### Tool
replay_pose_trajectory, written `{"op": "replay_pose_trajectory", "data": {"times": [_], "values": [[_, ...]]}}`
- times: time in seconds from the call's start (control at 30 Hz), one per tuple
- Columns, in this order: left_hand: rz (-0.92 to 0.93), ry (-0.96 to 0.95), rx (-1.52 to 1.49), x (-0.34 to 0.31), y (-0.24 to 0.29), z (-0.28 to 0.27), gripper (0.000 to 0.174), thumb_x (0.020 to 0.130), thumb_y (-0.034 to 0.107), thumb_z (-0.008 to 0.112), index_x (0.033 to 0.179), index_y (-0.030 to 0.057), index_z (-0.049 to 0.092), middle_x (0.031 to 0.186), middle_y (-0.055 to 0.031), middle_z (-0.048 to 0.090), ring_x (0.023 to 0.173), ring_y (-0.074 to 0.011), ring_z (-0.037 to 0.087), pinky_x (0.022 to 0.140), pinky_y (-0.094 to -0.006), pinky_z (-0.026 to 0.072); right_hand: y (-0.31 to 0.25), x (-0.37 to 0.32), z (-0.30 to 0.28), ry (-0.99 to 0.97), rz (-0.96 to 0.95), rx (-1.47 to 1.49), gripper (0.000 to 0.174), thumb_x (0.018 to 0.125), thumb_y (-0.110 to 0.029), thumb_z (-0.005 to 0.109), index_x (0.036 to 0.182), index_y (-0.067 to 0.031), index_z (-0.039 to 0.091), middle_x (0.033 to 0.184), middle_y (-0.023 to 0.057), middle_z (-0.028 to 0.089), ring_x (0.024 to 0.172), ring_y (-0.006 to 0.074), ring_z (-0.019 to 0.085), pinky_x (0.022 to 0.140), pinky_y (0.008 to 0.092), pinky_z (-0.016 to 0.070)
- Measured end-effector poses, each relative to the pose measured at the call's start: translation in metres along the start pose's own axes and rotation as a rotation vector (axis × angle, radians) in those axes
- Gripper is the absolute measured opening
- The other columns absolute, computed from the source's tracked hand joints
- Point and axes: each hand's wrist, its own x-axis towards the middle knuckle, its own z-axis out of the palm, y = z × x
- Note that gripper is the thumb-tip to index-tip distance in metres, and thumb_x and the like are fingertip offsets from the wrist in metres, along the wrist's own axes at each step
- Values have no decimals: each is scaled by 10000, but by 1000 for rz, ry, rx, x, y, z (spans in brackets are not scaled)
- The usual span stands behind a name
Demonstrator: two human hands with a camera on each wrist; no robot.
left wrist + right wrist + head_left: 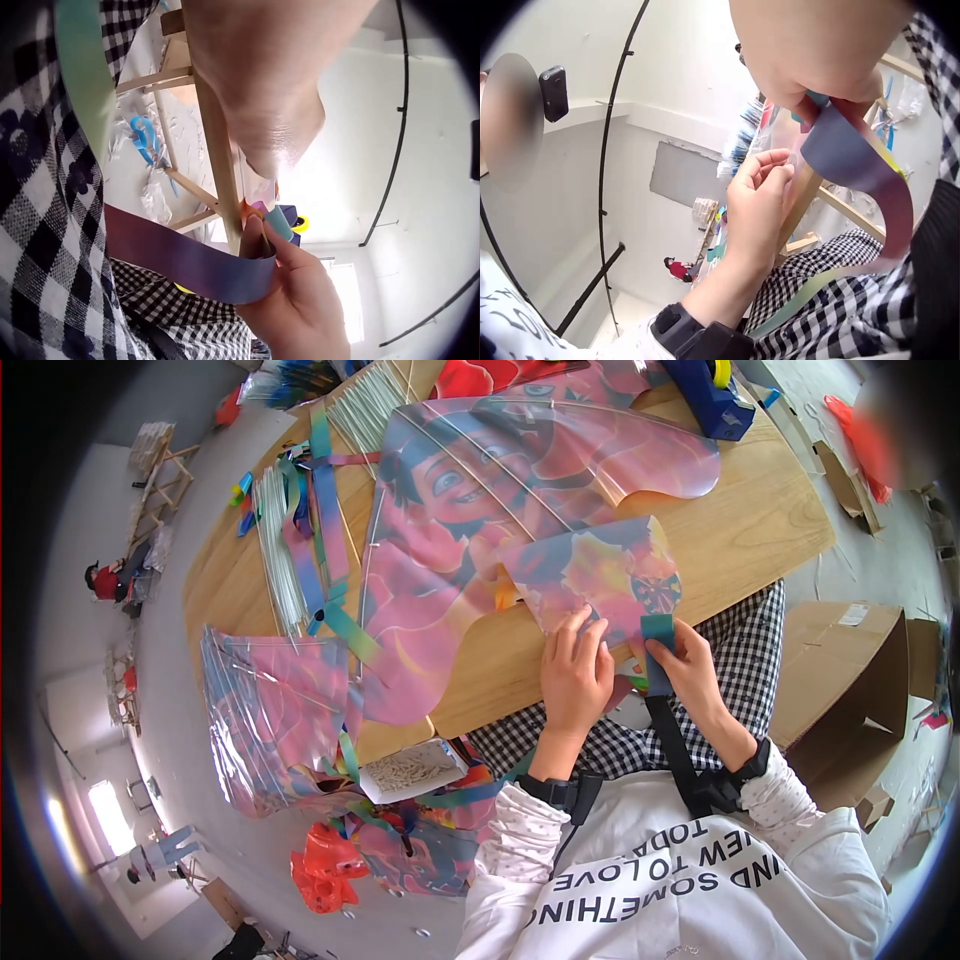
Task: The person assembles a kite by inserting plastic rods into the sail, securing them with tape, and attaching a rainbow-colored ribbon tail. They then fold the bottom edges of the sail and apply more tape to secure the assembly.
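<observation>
1. At the left end of the pale wooden table [770, 540]: a bundle of thin white rods [275, 550], and nearer the person, glossy pink-and-blue plastic sheets [275, 685] hanging past the edge.
2. Across the table's middle: a large translucent pink-and-blue plastic sheet [440, 580] printed with a cartoon face, with slim rods along it.
3. At the table's near edge: a smaller teal, pink and yellow printed plastic piece [595, 575]; whether it joins the large sheet, I cannot tell.
4. On that piece, at the same edge: the left hand [575, 675], thumb and index fingertip together, apparently pinching its margin. A steady, light hold there should prevent creasing.
5. Just right, beside the table's near edge: a satiny teal-to-purple ribbon [658, 628], looping below the tabletop. Its end is best held flat and untwisted, with slack free of the lap.
6. Beyond it, off the table's near edge: the right hand [690, 670], thumb and fingers pinching the ribbon.
7. At the table's far right: a blue tape dispenser [705, 400].
</observation>
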Motion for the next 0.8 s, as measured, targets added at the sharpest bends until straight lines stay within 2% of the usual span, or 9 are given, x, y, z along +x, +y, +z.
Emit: {"op": "replay_pose_trajectory", "data": {"times": [0.17,0.27,0.43,0.53,0.57,0.63,0.7,0.77,0.8], "values": [[130,-143,55,-3,-2,-6,384,852,89,629,1234,105,675,1313,-104,603,1250,-303,538,1074,-481,393,13,1,-4,-19,-25,-30,172,964,-4,606,1128,46,592,896,87,691,735,135,695,595,258,571],[174,-228,86,-4,-1,-9,399,856,106,615,1251,108,671,1352,-85,596,1281,-284,521,1104,-503,344,16,-2,-8,-40,-25,-70,189,954,-3,620,1137,40,602,923,80,696,773,115,683,631,247,563],[221,-253,156,-8,-1,-5,411,851,98,605,1257,67,657,1365,-64,595,1281,-255,525,1118,-522,314,18,-7,-19,-8,43,9,220,941,7,628,1159,39,623,951,50,705,837,95,672,706,226,548],[232,-253,183,-8,1,-5,423,850,96,604,1269,51,642,1375,-50,588,1282,-241,525,1122,-524,308,13,-13,-51,4,57,16,230,937,-17,628,1160,32,648,1013,65,722,920,114,674,819,277,552],[231,-253,187,-8,2,-5,427,850,95,603,1273,48,638,1379,-45,585,1283,-236,526,1122,-526,307,8,-16,-63,39,95,58,220,946,-39,624,1149,41,643,1040,100,723,946,155,685,858,306,547],[252,-269,199,-8,0,-6,435,853,95,602,1285,54,627,1386,-38,578,1286,-232,523,1123,-526,307,-15,-25,-85,129,206,279,231,959,-59,617,1164,46,623,1031,117,714,931,189,695,830,304,555],[267,-286,205,-9,-1,-7,449,848,99,606,1295,57,618,1395,-36,569,1292,-226,516,1120,-537,311,-39,-34,-120,196,187,269,270,968,-73,615,1208,45,590,1007,113,698,878,202,690,787,296,557],[280,-302,208,-8,-3,-8,470,836,108,616,1303,57,610,1407,-37,558,1301,-217,505,1115,-557,320,-51,-39,-181,220,62,300,296,967,-86,624,1232,36,572,970,79,679,825,151,666,721,274,553],[285,-307,212,-9,-4,-7,484,838,115,625,1320,77,595,1400,-34,562,1309,-213,498,1117,-559,317,-69,-44,-203,318,14,268,299,966,-93,629,1235,26,573,971,67,675,815,127,653,694,266,545]]}}
